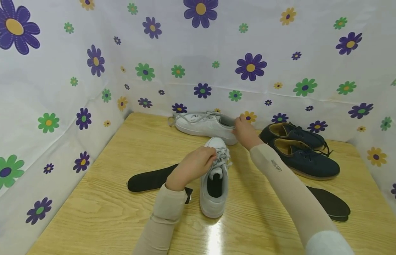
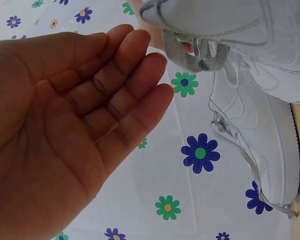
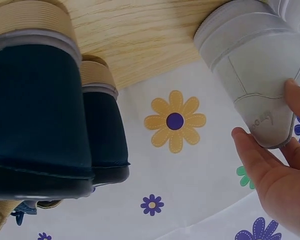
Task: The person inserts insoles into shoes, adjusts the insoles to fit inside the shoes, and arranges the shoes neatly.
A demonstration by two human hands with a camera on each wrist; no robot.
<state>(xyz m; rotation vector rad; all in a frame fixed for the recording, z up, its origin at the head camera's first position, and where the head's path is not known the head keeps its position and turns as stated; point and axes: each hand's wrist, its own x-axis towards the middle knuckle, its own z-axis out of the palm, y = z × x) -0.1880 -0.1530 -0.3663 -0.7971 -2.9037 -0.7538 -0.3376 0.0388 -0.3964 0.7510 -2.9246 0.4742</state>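
Two white lace-up sneakers are near my hands. One sneaker [image 1: 213, 207] points away from me in the middle of the table, black inside its opening. My left hand [image 1: 194, 163] is beside its laces [image 1: 222, 156]; in the left wrist view its fingers are loosely bent with nothing between them. The other sneaker [image 1: 194, 124] lies crosswise behind, toe to the left. At its heel, my right hand [image 1: 247, 134] pinches the collar. Thumb and fingers show on either side of the heel [image 3: 262, 112] in the right wrist view.
Two navy lace-up shoes [image 1: 312, 164] stand side by side at the right. A black insole [image 1: 145, 181] lies left of the middle sneaker, partly behind my left hand. Dark insoles [image 1: 333, 203] lie at the right front. A flowered cloth [image 1: 185, 42] hangs behind the wooden table [image 1: 99, 198].
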